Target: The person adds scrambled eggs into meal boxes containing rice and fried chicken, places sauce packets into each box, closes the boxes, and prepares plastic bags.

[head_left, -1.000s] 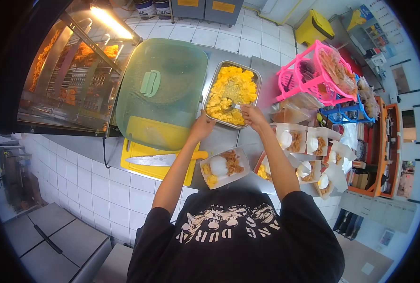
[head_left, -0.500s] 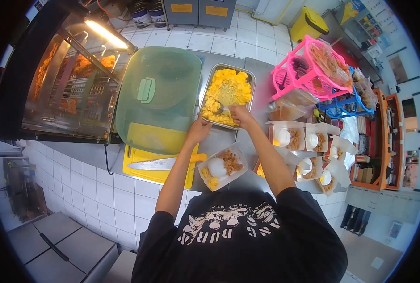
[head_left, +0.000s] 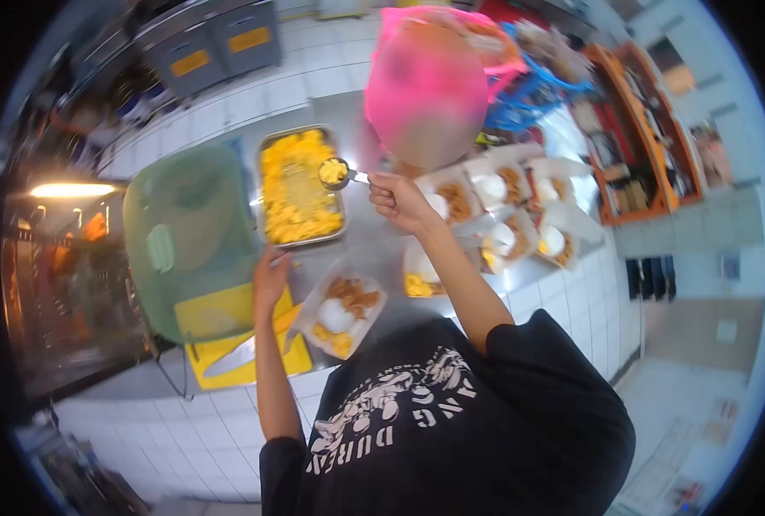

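Observation:
My right hand (head_left: 400, 202) is closed on the handle of a round-bowled spoon (head_left: 358, 177). A small heap of yellow scrambled egg (head_left: 333, 170) fills the spoon, held over the right side of a metal tray (head_left: 341, 225). More egg lies in the tray, with a thinner patch in the middle. My left hand (head_left: 271, 277) is at the tray's near left corner; blur hides whether its fingers grip the rim. Below the tray, an open paper box (head_left: 367, 331) holds white rice, brown fried pieces and some egg.
A knife (head_left: 232, 357) lies on a yellow cutting board (head_left: 288, 365) at left, partly under a large green lid (head_left: 193, 215). Several filled paper boxes (head_left: 520, 185) stand at right, behind them a pink basket (head_left: 391, 52). A lit glass food warmer (head_left: 64, 284) is at far left.
My right hand has lifted the spoon with egg from the tray and moved right. My left hand stays by the tray corner. The whole view has turned and shifted with my head.

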A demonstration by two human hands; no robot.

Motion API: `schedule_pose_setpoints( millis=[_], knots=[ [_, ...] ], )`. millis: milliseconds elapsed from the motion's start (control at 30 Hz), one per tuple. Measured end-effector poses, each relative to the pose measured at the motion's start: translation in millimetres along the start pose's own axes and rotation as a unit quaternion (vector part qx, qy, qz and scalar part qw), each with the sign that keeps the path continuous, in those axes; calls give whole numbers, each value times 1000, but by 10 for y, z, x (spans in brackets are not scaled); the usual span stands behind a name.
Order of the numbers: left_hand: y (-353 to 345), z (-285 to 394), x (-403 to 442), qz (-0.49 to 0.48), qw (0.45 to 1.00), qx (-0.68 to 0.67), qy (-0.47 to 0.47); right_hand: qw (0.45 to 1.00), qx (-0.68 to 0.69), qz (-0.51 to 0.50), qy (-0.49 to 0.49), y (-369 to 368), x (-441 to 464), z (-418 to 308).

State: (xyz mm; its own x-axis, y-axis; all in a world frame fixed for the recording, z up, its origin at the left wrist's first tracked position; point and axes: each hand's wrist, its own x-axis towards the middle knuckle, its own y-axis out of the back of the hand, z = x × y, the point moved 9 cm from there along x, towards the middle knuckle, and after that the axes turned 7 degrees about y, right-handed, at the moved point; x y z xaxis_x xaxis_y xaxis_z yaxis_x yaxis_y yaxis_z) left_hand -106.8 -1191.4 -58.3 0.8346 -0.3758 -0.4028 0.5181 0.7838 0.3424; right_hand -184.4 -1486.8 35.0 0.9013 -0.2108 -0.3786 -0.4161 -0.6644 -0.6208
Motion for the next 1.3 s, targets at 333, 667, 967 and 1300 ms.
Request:
schedule_pose_setpoints(
  millis=[333, 667, 967, 1300],
  knots=[
    [264, 613, -1088, 99, 991, -93, 15, 934, -227, 233, 146, 1828, -1884, -2395],
    [-673, 1731, -1375, 198, 974, -105, -21, 500, -854, -83, 116, 2221, -921, -1913],
    [-1424, 2363, -1593, 183, 973, -116, -83, 465, -866, -118, 139, 2312, -1115, -1642],
    [-2034, 4666, -2835, -138, 822, 0, -553, 726, -634, -58, 259, 1111, -1143, -2222]
  ],
)
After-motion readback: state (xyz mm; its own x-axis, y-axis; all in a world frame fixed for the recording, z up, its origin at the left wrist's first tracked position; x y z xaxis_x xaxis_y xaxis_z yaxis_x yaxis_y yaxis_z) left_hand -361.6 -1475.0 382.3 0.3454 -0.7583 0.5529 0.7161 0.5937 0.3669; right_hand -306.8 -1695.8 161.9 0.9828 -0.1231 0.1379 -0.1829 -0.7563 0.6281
